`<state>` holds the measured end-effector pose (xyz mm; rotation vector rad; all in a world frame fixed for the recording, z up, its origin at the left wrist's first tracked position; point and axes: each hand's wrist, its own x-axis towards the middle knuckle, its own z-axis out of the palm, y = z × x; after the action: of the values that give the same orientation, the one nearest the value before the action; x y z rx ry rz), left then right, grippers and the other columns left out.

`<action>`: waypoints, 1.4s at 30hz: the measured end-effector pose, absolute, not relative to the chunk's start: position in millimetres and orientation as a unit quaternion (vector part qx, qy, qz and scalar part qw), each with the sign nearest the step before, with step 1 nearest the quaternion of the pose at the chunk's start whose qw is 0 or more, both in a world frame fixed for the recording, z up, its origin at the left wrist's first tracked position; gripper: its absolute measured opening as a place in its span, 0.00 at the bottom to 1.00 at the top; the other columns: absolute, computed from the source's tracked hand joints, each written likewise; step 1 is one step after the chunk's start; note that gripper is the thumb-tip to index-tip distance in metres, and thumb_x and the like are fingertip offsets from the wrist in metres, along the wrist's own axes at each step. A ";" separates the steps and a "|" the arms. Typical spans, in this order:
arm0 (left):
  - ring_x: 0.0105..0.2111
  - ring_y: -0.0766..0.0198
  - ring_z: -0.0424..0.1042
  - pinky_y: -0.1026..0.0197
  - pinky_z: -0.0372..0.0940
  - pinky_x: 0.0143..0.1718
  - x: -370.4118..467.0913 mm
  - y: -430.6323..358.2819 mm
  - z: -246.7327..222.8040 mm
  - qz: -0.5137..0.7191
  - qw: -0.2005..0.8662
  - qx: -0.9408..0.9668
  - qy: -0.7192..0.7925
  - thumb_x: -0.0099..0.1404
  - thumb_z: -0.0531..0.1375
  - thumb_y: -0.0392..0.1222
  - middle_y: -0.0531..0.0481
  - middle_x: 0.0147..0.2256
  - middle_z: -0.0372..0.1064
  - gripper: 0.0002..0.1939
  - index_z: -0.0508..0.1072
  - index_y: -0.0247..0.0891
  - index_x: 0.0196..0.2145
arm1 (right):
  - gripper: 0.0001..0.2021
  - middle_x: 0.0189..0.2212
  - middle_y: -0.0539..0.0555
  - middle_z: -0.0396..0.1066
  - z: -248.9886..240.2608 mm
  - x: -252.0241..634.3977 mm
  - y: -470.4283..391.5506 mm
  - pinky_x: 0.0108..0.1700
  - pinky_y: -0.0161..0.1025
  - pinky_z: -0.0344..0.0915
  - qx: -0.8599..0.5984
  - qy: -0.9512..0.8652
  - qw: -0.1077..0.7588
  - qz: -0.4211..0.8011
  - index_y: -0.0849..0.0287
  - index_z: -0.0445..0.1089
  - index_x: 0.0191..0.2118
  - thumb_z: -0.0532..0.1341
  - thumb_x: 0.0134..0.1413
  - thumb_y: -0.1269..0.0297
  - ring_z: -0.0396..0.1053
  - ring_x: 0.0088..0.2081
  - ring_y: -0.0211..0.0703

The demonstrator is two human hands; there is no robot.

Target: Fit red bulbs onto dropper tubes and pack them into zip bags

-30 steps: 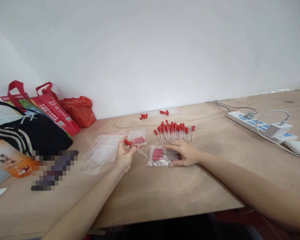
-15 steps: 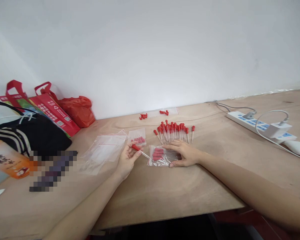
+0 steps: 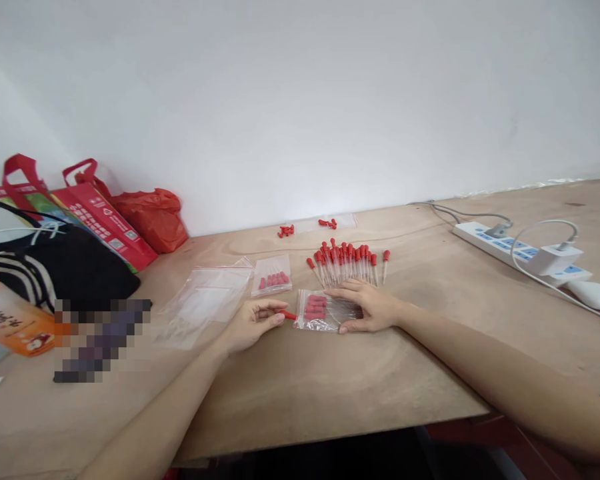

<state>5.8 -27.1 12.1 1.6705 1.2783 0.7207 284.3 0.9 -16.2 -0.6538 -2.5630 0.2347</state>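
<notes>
My left hand [image 3: 255, 325] pinches the red bulb of a dropper [image 3: 289, 315] at the left mouth of a clear zip bag [image 3: 333, 323]; the dropper's glass tube reaches into the bag. Several red-bulbed droppers [image 3: 316, 307] lie inside. Across the right part of the bag rests my right hand [image 3: 366, 305], fingers spread and pressing it to the table. Behind the bag lies a pile of loose droppers [image 3: 347, 260], bulbs toward the wall. A small bag of red bulbs [image 3: 271, 275] sits just beyond my left hand.
Flat clear bags [image 3: 207, 300] lie left of my left hand. Loose red bulbs [image 3: 286, 231] are near the wall. A power strip [image 3: 510, 250] with a charger [image 3: 557, 259] stands at right. Red shopping bags [image 3: 107, 220] and a black bag [image 3: 85, 267] fill the left side.
My left hand has moved the dropper right and down, so its tube has gone into the bag up to near the bulb. My right hand has stayed on the bag.
</notes>
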 end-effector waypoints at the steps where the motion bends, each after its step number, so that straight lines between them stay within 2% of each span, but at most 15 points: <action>1: 0.33 0.62 0.70 0.60 0.65 0.38 7.2 -26.9 11.8 0.307 0.430 0.660 0.534 0.49 0.61 0.46 0.47 0.33 0.72 0.17 0.71 0.34 0.36 | 0.37 0.42 0.61 0.64 -16.1 284.3 0.9 0.44 0.45 0.57 -0.238 -0.937 0.240 0.085 0.61 0.52 0.57 0.58 0.44 0.46 0.61 0.43 0.49; 4: 0.31 0.63 0.71 0.60 0.65 0.36 11.8 -28.4 11.7 0.328 0.399 0.648 0.560 0.48 0.61 0.46 0.48 0.30 0.72 0.15 0.71 0.34 0.32 | 0.37 0.43 0.61 0.64 -15.8 284.1 0.5 0.44 0.45 0.56 -0.236 -0.938 0.239 0.083 0.62 0.52 0.57 0.58 0.44 0.46 0.61 0.43 0.49; 14: 0.26 0.67 0.68 0.64 0.63 0.30 30.7 -28.2 12.4 0.293 0.448 0.681 0.500 0.44 0.64 0.42 0.49 0.26 0.70 0.13 0.70 0.33 0.28 | 0.36 0.42 0.60 0.65 -13.6 283.3 -0.9 0.44 0.44 0.56 -0.243 -0.939 0.228 0.081 0.61 0.53 0.56 0.58 0.44 0.46 0.61 0.43 0.48; 18: 0.20 0.70 0.66 0.68 0.60 0.21 35.6 -25.0 11.5 0.248 0.471 0.665 0.524 0.48 0.61 0.41 0.52 0.21 0.68 0.10 0.70 0.32 0.29 | 0.36 0.42 0.60 0.64 -13.4 282.9 -0.8 0.44 0.44 0.56 -0.238 -0.939 0.233 0.082 0.62 0.53 0.56 0.57 0.44 0.46 0.61 0.43 0.48; 21: 0.17 0.72 0.64 0.70 0.57 0.17 39.9 -24.3 9.1 0.248 0.476 0.648 0.541 0.47 0.62 0.39 0.55 0.20 0.66 0.10 0.67 0.33 0.28 | 0.36 0.43 0.60 0.64 -13.5 282.7 -0.6 0.44 0.44 0.56 -0.236 -0.940 0.233 0.086 0.62 0.53 0.56 0.57 0.44 0.46 0.61 0.43 0.48; 24: 0.17 0.73 0.62 0.71 0.58 0.17 45.1 -23.3 7.6 0.294 0.449 0.646 0.543 0.45 0.63 0.35 0.58 0.18 0.62 0.10 0.64 0.33 0.24 | 0.36 0.42 0.60 0.65 -13.3 282.6 -0.6 0.43 0.44 0.56 -0.238 -0.939 0.230 0.087 0.61 0.53 0.56 0.57 0.44 0.45 0.61 0.43 0.48; 26: 0.19 0.74 0.64 0.70 0.60 0.21 48.3 -22.4 8.7 0.326 0.448 0.628 0.546 0.47 0.61 0.34 0.58 0.20 0.62 0.09 0.63 0.33 0.24 | 0.36 0.41 0.60 0.65 -12.9 282.5 -0.7 0.43 0.44 0.56 -0.240 -0.940 0.228 0.086 0.61 0.52 0.56 0.57 0.44 0.45 0.62 0.42 0.49; 29: 0.22 0.73 0.66 0.68 0.63 0.25 52.6 -21.9 12.8 0.351 0.478 0.572 0.566 0.52 0.59 0.35 0.55 0.27 0.64 0.09 0.61 0.34 0.29 | 0.36 0.40 0.60 0.65 -12.6 282.1 -1.2 0.43 0.44 0.56 -0.238 -0.940 0.230 0.085 0.61 0.53 0.56 0.57 0.44 0.45 0.62 0.42 0.48; 31: 0.20 0.73 0.65 0.67 0.63 0.23 56.0 -22.5 15.9 0.335 0.490 0.557 0.581 0.53 0.60 0.38 0.54 0.29 0.65 0.14 0.60 0.35 0.35 | 0.35 0.40 0.60 0.65 -12.9 281.7 -1.5 0.43 0.44 0.56 -0.234 -0.940 0.233 0.086 0.61 0.53 0.56 0.57 0.44 0.45 0.62 0.41 0.48; 34: 0.18 0.73 0.64 0.69 0.59 0.20 63.0 -24.9 19.9 0.286 0.492 0.564 0.599 0.52 0.61 0.40 0.54 0.27 0.65 0.23 0.56 0.36 0.43 | 0.35 0.42 0.60 0.65 -13.8 280.8 -2.3 0.43 0.44 0.56 -0.225 -0.941 0.236 0.087 0.60 0.53 0.56 0.57 0.44 0.46 0.62 0.42 0.47; 39: 0.20 0.71 0.66 0.68 0.61 0.21 71.6 -26.8 26.5 0.291 0.529 0.550 0.577 0.51 0.62 0.36 0.57 0.23 0.64 0.29 0.53 0.39 0.48 | 0.35 0.44 0.59 0.64 -13.8 279.3 -4.2 0.44 0.43 0.56 -0.214 -0.942 0.242 0.091 0.59 0.53 0.56 0.58 0.44 0.47 0.62 0.43 0.47; 42: 0.27 0.68 0.70 0.63 0.65 0.30 68.8 -25.9 30.3 0.294 0.620 0.518 0.510 0.47 0.63 0.32 0.54 0.28 0.68 0.29 0.58 0.40 0.47 | 0.35 0.45 0.60 0.64 -13.6 278.3 -4.9 0.44 0.44 0.56 -0.211 -0.942 0.244 0.088 0.59 0.53 0.56 0.58 0.44 0.47 0.62 0.44 0.48</action>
<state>68.8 -25.9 30.3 1.1911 1.1737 0.6770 278.3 -4.9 -13.6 -0.5774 -2.5747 0.2407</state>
